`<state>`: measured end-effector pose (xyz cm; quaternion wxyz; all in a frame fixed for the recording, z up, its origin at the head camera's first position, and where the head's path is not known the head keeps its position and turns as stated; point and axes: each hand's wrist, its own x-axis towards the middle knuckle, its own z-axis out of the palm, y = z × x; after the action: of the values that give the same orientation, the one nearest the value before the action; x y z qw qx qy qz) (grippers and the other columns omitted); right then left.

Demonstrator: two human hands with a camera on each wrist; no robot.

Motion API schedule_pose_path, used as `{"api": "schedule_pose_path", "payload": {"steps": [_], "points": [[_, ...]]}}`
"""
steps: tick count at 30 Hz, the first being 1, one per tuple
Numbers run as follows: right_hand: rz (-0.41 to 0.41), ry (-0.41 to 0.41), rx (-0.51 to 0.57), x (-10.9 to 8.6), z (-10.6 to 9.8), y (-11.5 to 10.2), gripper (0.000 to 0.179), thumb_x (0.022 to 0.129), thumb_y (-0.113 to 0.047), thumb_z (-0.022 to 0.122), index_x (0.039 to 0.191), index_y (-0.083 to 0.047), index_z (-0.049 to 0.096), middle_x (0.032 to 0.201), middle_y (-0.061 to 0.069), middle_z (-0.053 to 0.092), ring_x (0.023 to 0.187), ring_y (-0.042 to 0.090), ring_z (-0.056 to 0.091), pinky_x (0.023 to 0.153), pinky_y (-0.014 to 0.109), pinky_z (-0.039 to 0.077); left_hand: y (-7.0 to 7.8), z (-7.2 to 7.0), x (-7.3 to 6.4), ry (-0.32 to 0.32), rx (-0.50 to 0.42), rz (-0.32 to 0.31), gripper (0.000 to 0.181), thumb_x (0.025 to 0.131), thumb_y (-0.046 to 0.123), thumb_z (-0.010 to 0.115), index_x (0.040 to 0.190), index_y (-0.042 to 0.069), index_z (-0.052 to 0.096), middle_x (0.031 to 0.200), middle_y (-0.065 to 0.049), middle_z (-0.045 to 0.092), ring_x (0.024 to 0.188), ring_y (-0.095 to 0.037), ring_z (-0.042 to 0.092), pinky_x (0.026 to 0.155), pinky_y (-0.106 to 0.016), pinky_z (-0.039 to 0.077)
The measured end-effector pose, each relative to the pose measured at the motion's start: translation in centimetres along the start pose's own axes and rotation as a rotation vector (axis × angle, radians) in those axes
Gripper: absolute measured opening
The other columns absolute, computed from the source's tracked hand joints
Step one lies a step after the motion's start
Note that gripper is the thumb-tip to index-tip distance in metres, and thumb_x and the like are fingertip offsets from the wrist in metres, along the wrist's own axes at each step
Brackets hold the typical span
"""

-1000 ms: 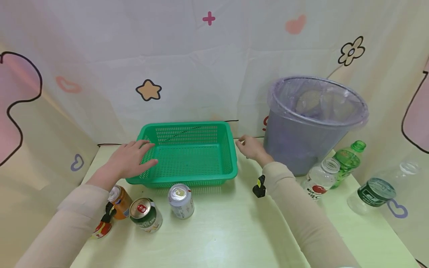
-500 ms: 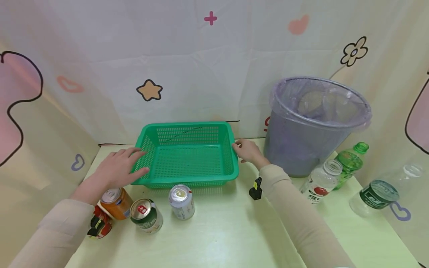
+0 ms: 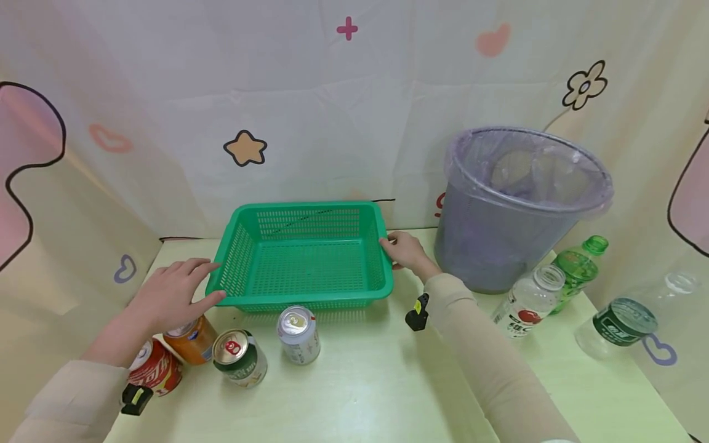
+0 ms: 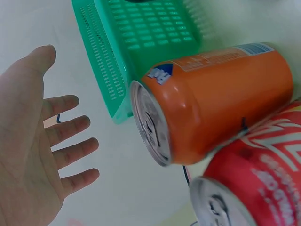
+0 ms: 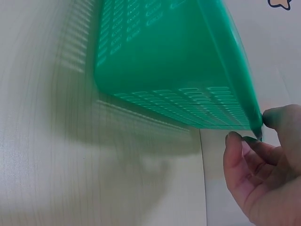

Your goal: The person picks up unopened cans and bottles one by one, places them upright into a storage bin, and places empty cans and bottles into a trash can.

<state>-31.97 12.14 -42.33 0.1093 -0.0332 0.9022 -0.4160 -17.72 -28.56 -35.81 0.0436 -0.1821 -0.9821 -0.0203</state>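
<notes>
A green plastic basket [image 3: 308,264] with slotted walls stands on the table against the curtain. My right hand [image 3: 407,251] pinches its right rim; in the right wrist view the thumb [image 5: 277,117] is on the rim and the curled fingers are under it. To the basket's left, my left hand [image 3: 166,298] is held with fingers spread, fingertips near the left rim. In the left wrist view that hand [image 4: 28,141] holds nothing. Close below it are an orange soda can [image 3: 194,341] and a red soda can [image 3: 159,369], partly hidden by the hand and wrist in the head view.
A green-and-white can [image 3: 240,363] and a white can [image 3: 299,337] stand before the basket. A purple bin [image 3: 482,246] with a clear liner is at the back right. Beside it stand a clear bottle [image 3: 526,307], a green bottle [image 3: 578,267] and a green-labelled bottle [image 3: 620,323].
My left hand has drawn back to the left and toward me, away from over the basket. My right hand has moved left onto the basket's right rim and pinches it.
</notes>
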Motion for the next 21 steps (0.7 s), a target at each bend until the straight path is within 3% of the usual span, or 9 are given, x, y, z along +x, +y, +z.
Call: {"api": "schedule_pose_path", "payload": {"steps": [21], "points": [[0.053,-0.034,0.150,0.1,-0.1,-0.2,0.046,0.096,-0.030,0.047,0.131,-0.001,0.046,0.116,0.019,0.055,0.101,0.030,0.060,0.084,0.044,0.051,-0.8,1.2,-4.2,0.046,-0.081,-0.080,0.059,0.089,0.050,0.051,0.129,0.007,0.049,0.130,-0.016,0.048,0.112,-0.042,0.047,0.084,-0.062,0.037]]}}
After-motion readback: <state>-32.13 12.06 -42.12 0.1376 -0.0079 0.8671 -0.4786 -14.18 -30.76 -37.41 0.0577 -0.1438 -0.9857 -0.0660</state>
